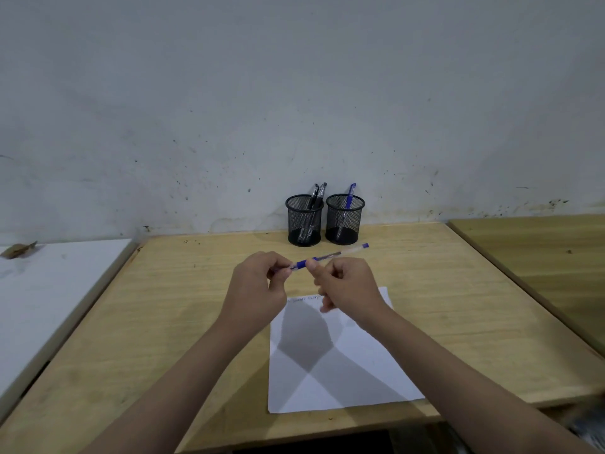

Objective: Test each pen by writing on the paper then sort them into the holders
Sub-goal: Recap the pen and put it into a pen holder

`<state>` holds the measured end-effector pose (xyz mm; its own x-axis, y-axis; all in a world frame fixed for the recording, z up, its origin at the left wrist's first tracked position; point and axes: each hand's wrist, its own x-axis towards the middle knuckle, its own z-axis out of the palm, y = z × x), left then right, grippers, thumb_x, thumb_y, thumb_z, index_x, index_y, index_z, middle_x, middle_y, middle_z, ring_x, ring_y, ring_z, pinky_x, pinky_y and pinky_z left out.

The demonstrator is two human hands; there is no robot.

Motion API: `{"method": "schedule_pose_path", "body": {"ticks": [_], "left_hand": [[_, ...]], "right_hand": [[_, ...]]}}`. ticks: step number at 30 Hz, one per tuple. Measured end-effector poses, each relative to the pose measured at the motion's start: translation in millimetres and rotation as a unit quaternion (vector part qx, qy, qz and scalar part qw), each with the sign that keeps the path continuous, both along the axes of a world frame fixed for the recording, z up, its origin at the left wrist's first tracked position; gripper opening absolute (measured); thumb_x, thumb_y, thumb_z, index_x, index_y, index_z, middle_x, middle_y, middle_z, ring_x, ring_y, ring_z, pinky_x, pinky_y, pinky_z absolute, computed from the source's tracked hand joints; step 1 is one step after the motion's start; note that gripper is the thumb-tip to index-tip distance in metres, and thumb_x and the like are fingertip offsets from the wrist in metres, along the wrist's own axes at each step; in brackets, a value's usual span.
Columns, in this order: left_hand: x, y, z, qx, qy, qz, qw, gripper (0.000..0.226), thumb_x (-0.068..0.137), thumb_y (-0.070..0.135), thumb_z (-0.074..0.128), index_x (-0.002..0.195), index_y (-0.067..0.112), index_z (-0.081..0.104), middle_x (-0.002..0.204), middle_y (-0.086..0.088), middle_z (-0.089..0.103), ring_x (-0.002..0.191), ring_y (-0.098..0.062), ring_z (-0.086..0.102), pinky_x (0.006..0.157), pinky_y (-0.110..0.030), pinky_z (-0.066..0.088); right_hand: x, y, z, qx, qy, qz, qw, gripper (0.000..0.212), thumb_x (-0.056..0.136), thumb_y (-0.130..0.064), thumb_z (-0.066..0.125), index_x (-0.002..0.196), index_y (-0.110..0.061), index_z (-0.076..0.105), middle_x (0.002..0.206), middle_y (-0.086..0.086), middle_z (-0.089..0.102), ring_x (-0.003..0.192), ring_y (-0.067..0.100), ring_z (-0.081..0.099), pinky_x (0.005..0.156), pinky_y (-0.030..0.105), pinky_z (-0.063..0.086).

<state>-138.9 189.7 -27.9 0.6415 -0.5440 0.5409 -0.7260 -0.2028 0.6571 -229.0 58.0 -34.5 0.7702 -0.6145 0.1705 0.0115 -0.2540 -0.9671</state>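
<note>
Head view: left hand (262, 283) pinches the cap end of the blue pen (330, 257), right hand (343, 286) grips its barrel above the paper (340, 365). Capping or uncapping, I judge; next comes writing, or the right holder (345, 223) with its blue pen.

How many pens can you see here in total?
4. Two black pens stand in the left mesh holder, one blue pen in the right holder, and another blue pen is held between both hands above the paper. Others could be hidden.
</note>
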Motion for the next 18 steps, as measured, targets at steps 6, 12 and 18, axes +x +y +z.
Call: {"method": "schedule_pose_path", "body": {"ticks": [6, 12, 18], "left_hand": [[12, -15, 6, 0.065, -0.039, -0.025, 0.997, 0.009, 0.082, 0.007, 0.063, 0.088, 0.011, 0.068, 0.084, -0.005, 0.064, 0.077, -0.016, 0.058, 0.073, -0.025, 0.047], [17, -43, 20, 0.010, 0.022, -0.047, 0.999, 0.023, 0.079, 0.016, 0.069, 0.102, 0.016, 0.064, 0.080, 0.006, 0.064, 0.073, 0.002, 0.059, 0.065, 0.000, 0.037], [43, -89, 23, 0.000, -0.007, -0.005, 1.000, 0.036, 0.080, 0.023, 0.068, 0.112, 0.012, 0.058, 0.095, -0.003, 0.063, 0.088, -0.013, 0.058, 0.077, -0.016, 0.045]], "right_hand": [[2, -25, 1, -0.381, -0.052, -0.001, 0.923, 0.025, 0.069, -0.021, 0.081, 0.089, -0.010, 0.070, 0.083, -0.003, 0.063, 0.071, 0.002, 0.053, 0.065, 0.016, 0.045], [10, -48, 2, -0.424, -0.077, -0.032, 0.902, 0.011, 0.073, -0.013, 0.076, 0.083, -0.013, 0.073, 0.075, -0.002, 0.070, 0.067, 0.019, 0.056, 0.059, 0.035, 0.050], [22, -90, 35, -0.253, -0.143, -0.116, 0.950, 0.054, 0.079, 0.001, 0.069, 0.127, -0.014, 0.046, 0.066, -0.002, 0.059, 0.057, 0.004, 0.055, 0.054, 0.009, 0.043]]}}
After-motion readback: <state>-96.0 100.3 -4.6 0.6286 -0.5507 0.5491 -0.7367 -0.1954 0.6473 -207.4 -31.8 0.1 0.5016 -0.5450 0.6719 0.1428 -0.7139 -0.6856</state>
